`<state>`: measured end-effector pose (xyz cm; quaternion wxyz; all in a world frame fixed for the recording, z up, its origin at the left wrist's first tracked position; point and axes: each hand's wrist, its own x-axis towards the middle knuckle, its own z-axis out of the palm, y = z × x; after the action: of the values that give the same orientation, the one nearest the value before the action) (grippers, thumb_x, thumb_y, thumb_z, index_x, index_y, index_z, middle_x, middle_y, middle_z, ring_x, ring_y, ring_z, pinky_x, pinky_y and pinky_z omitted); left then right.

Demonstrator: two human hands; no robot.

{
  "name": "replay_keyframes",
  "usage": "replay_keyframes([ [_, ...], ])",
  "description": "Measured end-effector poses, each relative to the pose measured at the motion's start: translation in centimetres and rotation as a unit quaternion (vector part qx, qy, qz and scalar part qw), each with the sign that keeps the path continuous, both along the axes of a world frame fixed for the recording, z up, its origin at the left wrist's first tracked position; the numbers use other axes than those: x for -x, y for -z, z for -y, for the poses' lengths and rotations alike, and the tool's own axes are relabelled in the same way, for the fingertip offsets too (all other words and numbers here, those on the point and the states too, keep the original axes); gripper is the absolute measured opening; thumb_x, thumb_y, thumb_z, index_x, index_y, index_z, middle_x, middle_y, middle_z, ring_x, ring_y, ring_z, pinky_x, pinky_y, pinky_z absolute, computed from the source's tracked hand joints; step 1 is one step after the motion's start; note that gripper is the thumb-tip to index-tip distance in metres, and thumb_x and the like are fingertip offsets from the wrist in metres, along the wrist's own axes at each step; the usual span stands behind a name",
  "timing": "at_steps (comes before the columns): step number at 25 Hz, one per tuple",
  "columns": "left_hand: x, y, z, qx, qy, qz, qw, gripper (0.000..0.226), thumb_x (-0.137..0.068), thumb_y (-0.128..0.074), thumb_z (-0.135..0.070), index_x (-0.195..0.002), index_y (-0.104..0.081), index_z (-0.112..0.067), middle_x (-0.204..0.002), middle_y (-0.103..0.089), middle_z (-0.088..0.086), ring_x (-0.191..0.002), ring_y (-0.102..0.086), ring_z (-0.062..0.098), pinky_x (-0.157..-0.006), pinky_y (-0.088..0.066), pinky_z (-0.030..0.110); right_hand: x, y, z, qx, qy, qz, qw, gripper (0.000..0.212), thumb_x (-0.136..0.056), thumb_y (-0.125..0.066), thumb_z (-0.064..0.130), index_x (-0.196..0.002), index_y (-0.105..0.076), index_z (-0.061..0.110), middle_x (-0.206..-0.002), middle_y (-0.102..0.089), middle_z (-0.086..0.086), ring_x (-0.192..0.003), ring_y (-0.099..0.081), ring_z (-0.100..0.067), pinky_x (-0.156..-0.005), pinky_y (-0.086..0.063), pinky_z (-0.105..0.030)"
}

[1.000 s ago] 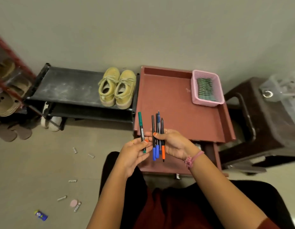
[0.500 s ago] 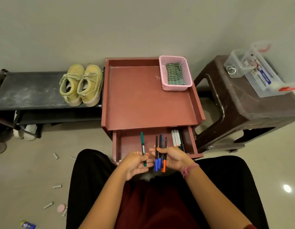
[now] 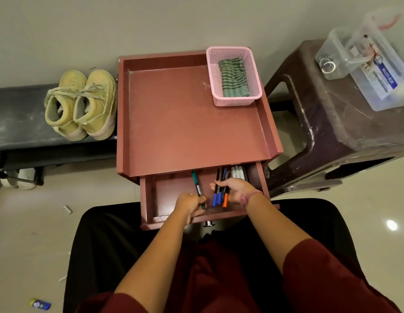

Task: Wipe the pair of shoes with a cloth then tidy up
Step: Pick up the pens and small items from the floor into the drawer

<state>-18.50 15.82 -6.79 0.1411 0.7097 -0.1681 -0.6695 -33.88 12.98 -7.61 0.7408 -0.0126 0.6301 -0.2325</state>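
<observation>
While the drawer [image 3: 165,193] of the reddish-brown cabinet [image 3: 174,114] is standing pulled out over the person's lap, both hands are reaching into it. The left hand [image 3: 188,203] is pinching a single green marker [image 3: 197,186] near its lower end, its grip clamped on the barrel, with the cap end pointing away toward the cabinet. The right hand [image 3: 233,190] is holding a bunch of pens [image 3: 220,190] with blue and orange ends, fingers curled round them, and a pink band is sitting on its wrist. Several white markers [image 3: 238,172] are lying in the drawer's far right corner, just beyond the right hand.

On the cabinet's top surface, a pink basket [image 3: 232,99] is sitting in the far right corner, and a green striped cloth [image 3: 232,80] is lying folded inside it. The pair of yellow shoes [image 3: 81,105] is standing side by side on a dark low shelf [image 3: 18,118] just left of the cabinet, toes pointing toward the wall and the right-hand shoe nearly touching the cabinet's side.

To the right, a dark brown plastic stool [image 3: 332,123] is carrying clear plastic boxes [image 3: 372,64]. On the tiled floor [image 3: 38,233] at the left, a few small white pieces are lying scattered, and a small blue item [image 3: 40,304] is resting near the bottom edge.
</observation>
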Motion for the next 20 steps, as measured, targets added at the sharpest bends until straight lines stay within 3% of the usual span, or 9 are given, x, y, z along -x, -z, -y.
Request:
replay_keyframes([
  [2, 0.3, 1.7, 0.5, 0.008, 0.042, 0.051, 0.998, 0.009, -0.087, -0.066, -0.001, -0.082, -0.059, -0.004, -0.085, -0.059, 0.016, -0.061, -0.054, 0.018, -0.047, -0.053, 0.022, 0.2, 1.8, 0.7, -0.006, -0.014, -0.028, 0.999, 0.011, -0.095, -0.047, -0.002, -0.087, -0.055, 0.000, -0.088, -0.064, -0.011, -0.091, -0.061, -0.020, -0.068, -0.053, -0.035],
  [4, 0.5, 3.2, 1.1, 0.019, 0.077, 0.094, 0.992, 0.013, -0.085, -0.070, -0.006, -0.076, -0.061, -0.008, -0.080, -0.062, 0.010, -0.059, -0.053, 0.016, -0.057, -0.054, 0.024, 0.5, 3.5, 1.4, -0.009, -0.039, -0.068, 0.997, 0.009, -0.091, -0.056, 0.000, -0.083, -0.059, 0.001, -0.090, -0.066, -0.013, -0.091, -0.062, -0.021, -0.078, -0.054, -0.040],
  [5, 0.6, 3.9, 1.4, 0.020, 0.084, 0.108, 0.990, 0.016, -0.084, -0.072, -0.008, -0.073, -0.061, -0.012, -0.077, -0.064, 0.005, -0.060, -0.055, 0.015, -0.064, -0.055, 0.025, 0.7, 4.5, 1.7, -0.007, -0.060, -0.100, 0.993, 0.005, -0.087, -0.063, 0.005, -0.085, -0.063, 0.001, -0.097, -0.067, -0.014, -0.094, -0.063, -0.023, -0.083, -0.053, -0.041],
  [7, 1.0, 5.1, 1.8, 0.024, 0.092, 0.126, 0.987, 0.018, -0.080, -0.077, -0.015, -0.070, -0.062, -0.018, -0.071, -0.064, -0.001, -0.058, -0.057, 0.012, -0.069, -0.054, 0.025, 1.1, 6.6, 2.1, -0.005, -0.108, -0.169, 0.980, 0.023, -0.081, -0.073, 0.014, -0.096, -0.066, -0.002, -0.107, -0.067, -0.013, -0.098, -0.063, -0.024, -0.084, -0.052, -0.035],
  [9, 1.4, 6.3, 2.0, 0.031, 0.098, 0.138, 0.985, 0.017, -0.077, -0.081, -0.022, -0.069, -0.066, -0.019, -0.066, -0.066, -0.001, -0.054, -0.056, 0.011, -0.066, -0.051, 0.023, 1.1, 7.3, 2.1, -0.001, -0.120, -0.203, 0.972, 0.032, -0.081, -0.074, 0.016, -0.104, -0.061, -0.002, -0.108, -0.065, -0.010, -0.097, -0.061, -0.020, -0.083, -0.049, -0.030],
  [11, 1.9, 7.5, 1.9, 0.039, 0.104, 0.141, 0.984, 0.016, -0.074, -0.083, -0.027, -0.069, -0.071, -0.017, -0.066, -0.070, 0.000, -0.053, -0.056, 0.011, -0.063, -0.051, 0.021, 0.8, 7.6, 2.1, 0.004, -0.125, -0.218, 0.968, 0.048, -0.082, -0.074, 0.019, -0.121, -0.055, -0.003, -0.122, -0.060, -0.013, -0.103, -0.059, -0.022, -0.082, -0.047, -0.028],
  [13, 2.2, 8.7, 2.0, 0.041, 0.102, 0.130, 0.985, 0.015, -0.072, -0.084, -0.028, -0.069, -0.074, -0.017, -0.073, -0.074, 0.002, -0.061, -0.063, 0.015, -0.073, -0.057, 0.027, 0.6, 7.6, 2.2, 0.012, -0.147, -0.232, 0.961, 0.062, -0.085, -0.071, 0.019, -0.135, -0.043, -0.003, -0.137, -0.050, -0.013, -0.118, -0.052, -0.025, -0.088, -0.042, -0.026],
  [15, 2.5, 9.3, 2.2, 0.044, 0.095, 0.124, 0.987, 0.017, -0.072, -0.084, -0.026, -0.065, -0.072, -0.017, -0.071, -0.074, 0.002, -0.065, -0.064, 0.017, -0.078, -0.058, 0.032, 0.5, 7.9, 2.3, 0.014, -0.154, -0.247, 0.957, 0.066, -0.086, -0.069, 0.017, -0.139, -0.036, -0.004, -0.143, -0.043, -0.014, -0.128, -0.045, -0.026, -0.096, -0.038, -0.025],
  [20, 3.0, 10.1, 2.2, 0.022, 0.084, 0.141, 0.986, 0.025, -0.074, -0.083, -0.019, -0.064, -0.061, -0.018, -0.060, -0.063, 0.000, -0.053, -0.055, 0.013, -0.067, -0.051, 0.024, 0.4, 8.7, 2.2, 0.014, -0.158, -0.273, 0.949, 0.062, -0.086, -0.069, 0.014, -0.137, -0.040, -0.004, -0.138, -0.048, -0.013, -0.120, -0.052, -0.026, -0.089, -0.043, -0.025],
])
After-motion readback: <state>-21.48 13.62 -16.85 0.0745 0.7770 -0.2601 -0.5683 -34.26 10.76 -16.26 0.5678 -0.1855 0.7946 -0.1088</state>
